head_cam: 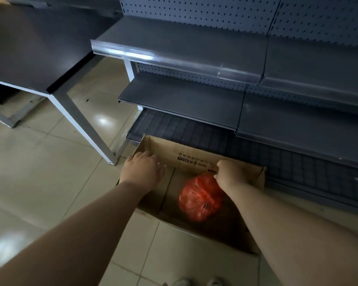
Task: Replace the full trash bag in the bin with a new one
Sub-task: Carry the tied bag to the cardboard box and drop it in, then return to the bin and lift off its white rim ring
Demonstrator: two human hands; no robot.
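An open cardboard box (191,156) stands on the tiled floor against the bottom shelf and serves as the bin. Inside it lies a tied, bulging red plastic trash bag (198,198). My right hand (234,175) is over the box, its fingers pinched on the top of the red bag, just in front of the box's far wall. My left hand (143,170) hovers palm down over the box's left flap, fingers apart and holding nothing. No new bag is in view.
Grey metal shelves (194,58) with pegboard backing rise behind the box. A dark table (29,48) with a slanted white leg (85,129) stands to the left. Beige floor tiles (39,182) spread left and in front. My shoe tips (198,282) show at the bottom edge.
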